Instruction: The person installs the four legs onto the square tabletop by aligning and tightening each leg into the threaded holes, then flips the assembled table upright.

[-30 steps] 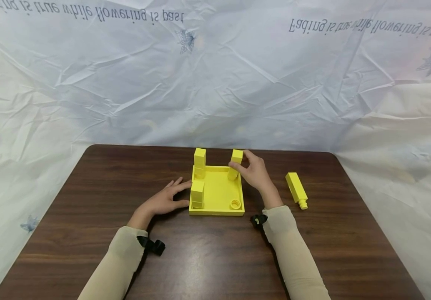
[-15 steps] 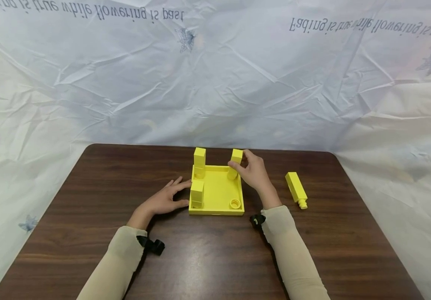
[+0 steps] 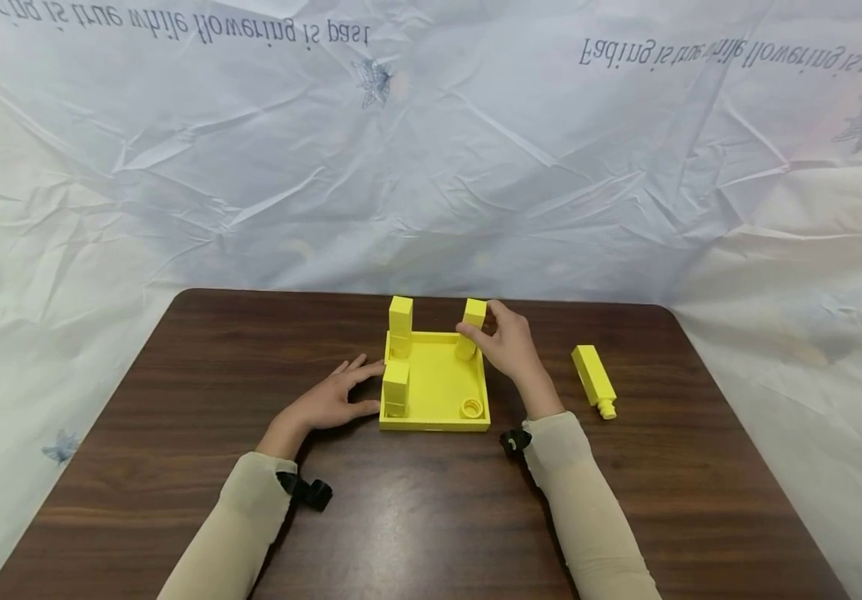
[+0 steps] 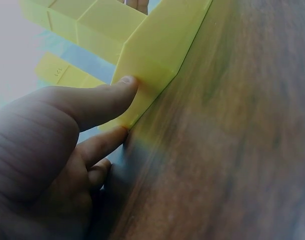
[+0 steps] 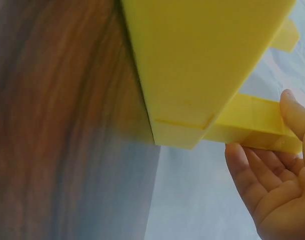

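Note:
A shallow yellow square tray (image 3: 434,425) lies on the table, with square yellow legs standing upright at three corners. At its left side, my left hand (image 3: 326,400) rests with fingers extended; in the left wrist view the thumb and a finger touch the tray wall (image 4: 152,45). My right hand (image 3: 512,343) pinches the back right leg (image 3: 474,310) near its top between thumb and fingers. The right wrist view shows this leg (image 5: 250,117) standing in the tray corner. A back left leg (image 3: 401,321) and a front left leg (image 3: 396,383) stand opposite.
A round threaded socket (image 3: 472,408) shows at the tray's front right corner. One loose yellow leg (image 3: 593,379) with a threaded end lies on the dark wooden table (image 3: 431,525), right of the right hand. A white printed sheet (image 3: 431,167) hangs behind the table.

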Motion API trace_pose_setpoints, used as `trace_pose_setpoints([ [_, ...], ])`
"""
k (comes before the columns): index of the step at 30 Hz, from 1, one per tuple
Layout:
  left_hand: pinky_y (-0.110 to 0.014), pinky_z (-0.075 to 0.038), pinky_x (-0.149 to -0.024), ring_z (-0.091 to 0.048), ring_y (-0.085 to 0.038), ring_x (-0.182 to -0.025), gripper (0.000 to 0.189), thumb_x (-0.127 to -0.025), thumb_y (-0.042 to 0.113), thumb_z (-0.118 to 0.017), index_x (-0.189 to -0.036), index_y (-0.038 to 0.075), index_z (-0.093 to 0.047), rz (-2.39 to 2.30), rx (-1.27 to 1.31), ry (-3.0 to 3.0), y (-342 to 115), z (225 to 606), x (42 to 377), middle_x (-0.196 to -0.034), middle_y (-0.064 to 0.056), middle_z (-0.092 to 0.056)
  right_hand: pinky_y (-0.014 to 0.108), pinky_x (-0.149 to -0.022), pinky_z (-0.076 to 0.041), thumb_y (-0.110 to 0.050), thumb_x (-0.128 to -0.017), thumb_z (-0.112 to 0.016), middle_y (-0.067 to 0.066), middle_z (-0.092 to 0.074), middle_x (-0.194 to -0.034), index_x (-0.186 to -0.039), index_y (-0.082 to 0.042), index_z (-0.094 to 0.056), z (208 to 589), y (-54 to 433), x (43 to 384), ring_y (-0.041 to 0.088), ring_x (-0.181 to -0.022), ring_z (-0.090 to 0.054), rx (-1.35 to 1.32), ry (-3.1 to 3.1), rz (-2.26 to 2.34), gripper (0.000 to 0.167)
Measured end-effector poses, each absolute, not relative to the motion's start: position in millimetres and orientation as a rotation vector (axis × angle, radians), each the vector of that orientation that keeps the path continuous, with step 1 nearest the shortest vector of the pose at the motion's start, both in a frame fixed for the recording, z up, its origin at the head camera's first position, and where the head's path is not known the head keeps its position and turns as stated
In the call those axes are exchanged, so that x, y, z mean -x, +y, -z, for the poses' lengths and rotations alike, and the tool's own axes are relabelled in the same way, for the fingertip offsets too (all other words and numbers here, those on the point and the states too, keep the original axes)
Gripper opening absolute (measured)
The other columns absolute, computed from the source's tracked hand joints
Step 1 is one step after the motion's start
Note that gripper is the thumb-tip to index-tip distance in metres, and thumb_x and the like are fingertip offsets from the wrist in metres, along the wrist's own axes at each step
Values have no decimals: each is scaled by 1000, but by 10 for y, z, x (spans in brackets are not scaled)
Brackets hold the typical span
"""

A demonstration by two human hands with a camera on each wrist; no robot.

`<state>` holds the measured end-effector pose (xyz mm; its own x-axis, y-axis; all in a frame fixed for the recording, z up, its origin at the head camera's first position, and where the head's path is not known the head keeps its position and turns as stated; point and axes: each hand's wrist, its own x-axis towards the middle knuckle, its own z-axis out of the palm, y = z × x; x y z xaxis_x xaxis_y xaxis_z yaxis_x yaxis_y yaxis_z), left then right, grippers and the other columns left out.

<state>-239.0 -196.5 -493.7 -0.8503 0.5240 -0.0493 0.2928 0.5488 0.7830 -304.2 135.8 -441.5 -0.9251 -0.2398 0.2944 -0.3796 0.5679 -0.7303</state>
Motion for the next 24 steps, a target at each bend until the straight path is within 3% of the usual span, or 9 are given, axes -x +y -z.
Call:
trace_pose_setpoints([
  [11, -72, -9, -124, 3, -43, -161, 69, -103, 22, -72, -164, 17, -41, -1214, -623, 2478, -1977, 4917, 2395, -174, -14, -23, 47, -86, -58, -42, -100, -75, 11, -67, -110, -121, -10, -61, 4396, 1378, 3049, 29, -105, -68, -500, -2695, -1391, 42],
  [14, -74, -11, -122, 4, -47, -160, 68, -104, 22, -71, -165, 17, -41, -1207, -606, 2486, -1980, 4919, 2389, -175, -17, -18, 51, -91, -58, -45, -98, -77, 13, -66, -121, -135, -9, -58, 4382, 1418, 3056, 32, -114, -67, -504, -2735, -1391, 56],
  [19, -74, -13, -121, 4, -49, -159, 68, -104, 23, -70, -165, 18, -40, -1201, -584, 2497, -1977, 4930, 2388, -175, -19, -14, 57, -95, -57, -53, -95, -77, 17, -56, -146, -160, -8, -42, 4349, 1510, 3066, 37, -127, -61, -481, -2814, -1343, 87],
  [24, -73, -13, -122, 2, -48, -160, 68, -105, 24, -70, -165, 18, -39, -1205, -590, 2509, -1955, 4945, 2397, -175, -19, -16, 56, -94, -57, -56, -95, -76, 16, -57, -146, -161, -11, -42, 4315, 1575, 3065, 37, -128, -60, -492, -2844, -1338, 86],
])
